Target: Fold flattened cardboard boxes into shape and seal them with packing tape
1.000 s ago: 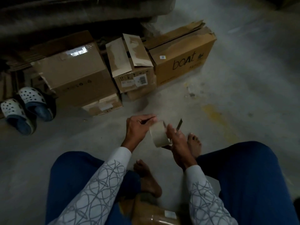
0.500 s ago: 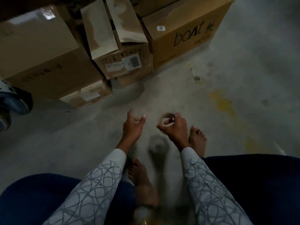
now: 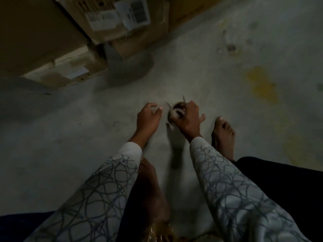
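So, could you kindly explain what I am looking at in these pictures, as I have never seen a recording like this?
There is no machine here. A person wears a wide-angle camera on the head, so the one view looks forward and down at their own arms. Below them is a concrete floor, and a bare foot shows just right of the hands. The right hand grips a roll of packing tape low over the floor; I cannot tell whether the roll touches it. The left hand is beside the roll, fingers loosely curled, holding nothing. Cardboard boxes stand at the top left, one bearing white shipping labels. The picture is dark and a little blurred.
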Demonstrator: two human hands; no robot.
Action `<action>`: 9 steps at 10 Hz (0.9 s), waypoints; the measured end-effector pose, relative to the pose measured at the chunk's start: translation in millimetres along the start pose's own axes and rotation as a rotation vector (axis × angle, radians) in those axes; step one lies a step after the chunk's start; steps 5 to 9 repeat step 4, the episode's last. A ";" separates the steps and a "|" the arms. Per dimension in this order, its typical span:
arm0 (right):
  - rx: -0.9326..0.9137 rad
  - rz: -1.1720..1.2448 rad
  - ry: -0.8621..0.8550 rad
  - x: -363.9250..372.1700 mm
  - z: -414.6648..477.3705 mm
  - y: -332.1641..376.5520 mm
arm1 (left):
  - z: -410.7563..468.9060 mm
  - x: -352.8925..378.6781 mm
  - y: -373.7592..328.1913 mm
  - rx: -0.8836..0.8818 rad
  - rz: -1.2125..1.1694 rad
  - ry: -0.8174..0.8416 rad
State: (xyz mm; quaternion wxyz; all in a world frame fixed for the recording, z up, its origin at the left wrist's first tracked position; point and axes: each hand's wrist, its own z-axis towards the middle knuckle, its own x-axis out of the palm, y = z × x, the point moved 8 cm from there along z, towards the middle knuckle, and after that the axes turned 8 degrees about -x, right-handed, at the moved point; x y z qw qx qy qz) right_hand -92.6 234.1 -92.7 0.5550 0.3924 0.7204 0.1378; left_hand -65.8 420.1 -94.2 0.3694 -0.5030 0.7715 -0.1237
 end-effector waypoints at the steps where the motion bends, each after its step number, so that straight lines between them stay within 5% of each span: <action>1: 0.075 -0.018 -0.120 -23.3 -7.4 -14.0 | -2.5 0.6 4.3 -0.006 -0.003 -0.015; 4: 0.145 -0.238 -0.051 -80.8 -16.4 -28.4 | -18.6 12.2 -4.5 0.054 0.053 0.004; 9: 0.145 -0.238 -0.051 -80.8 -16.4 -28.4 | -18.6 12.2 -4.5 0.054 0.053 0.004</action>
